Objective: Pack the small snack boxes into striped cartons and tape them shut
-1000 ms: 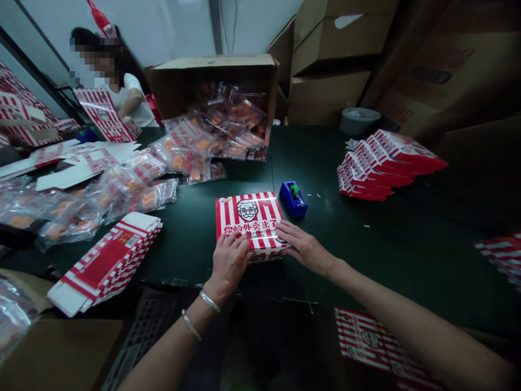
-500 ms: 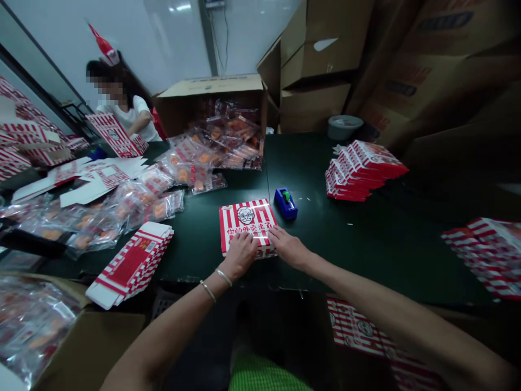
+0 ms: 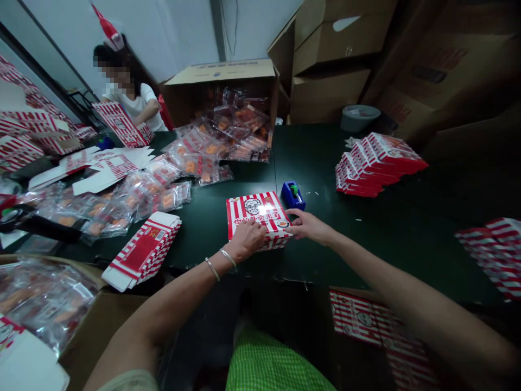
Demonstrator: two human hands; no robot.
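Observation:
A closed red-and-white striped cardboard box (image 3: 268, 205) with a printed bearded face lies before me on the dark green table (image 3: 317, 255). My left hand (image 3: 250, 238) rests on its lid near the front edge, fingers laid over the top and slightly bent. At the box's right edge is my right hand (image 3: 311, 226), thumb and fingers apart, fingertips at the front right corner. Just behind that corner stands a blue tape dispenser (image 3: 293, 196) with a green core. Flattened striped cartons (image 3: 142, 247) lie stacked to the left.
Clear snack packets (image 3: 163, 174) spill from an open carton (image 3: 228, 76). Finished-looking striped boxes (image 3: 376, 165) are stacked at right, near a grey tub (image 3: 360, 117). Another person (image 3: 132, 103) sits far left. More packets fill a carton (image 3: 89, 326) at lower left.
My right hand has slid off the lid to the box's right edge, its fingers now spread. My left hand stays on the lid. The view has shifted slightly.

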